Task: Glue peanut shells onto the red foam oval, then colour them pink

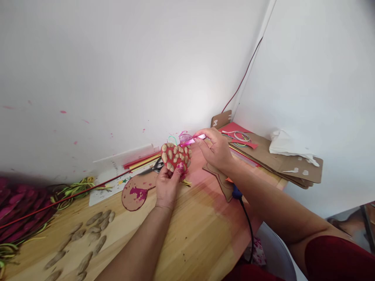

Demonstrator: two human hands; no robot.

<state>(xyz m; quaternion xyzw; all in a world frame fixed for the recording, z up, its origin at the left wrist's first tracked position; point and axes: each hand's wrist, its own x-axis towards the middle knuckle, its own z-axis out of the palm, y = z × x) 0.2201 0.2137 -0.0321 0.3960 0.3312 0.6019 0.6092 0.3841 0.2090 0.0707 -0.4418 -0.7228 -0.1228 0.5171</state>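
Observation:
My left hand (167, 187) grips a red piece covered with peanuts (175, 154) by its lower edge, thumb on the front. Pink paint marks the thumb and the lower part of the piece. In my right hand (216, 148) is a paintbrush (200, 137) with a white handle and a pink-stained end, pinched between thumb and fingers. Its tip is at the upper right edge of the piece; whether it touches cannot be seen. A pink-stained clear container (184, 136) shows partly behind the brush. Left of my left hand lies a paint-stained cardboard cutout (133, 197).
Loose peanuts (94, 229) lie at the front left. Scissors (150, 168) rest behind the cutout. Under my right forearm are another cardboard cutout (223, 185) and a blue tool with a black cord (236, 192). Cardboard sheets (263, 156) are stacked at right, against the walls.

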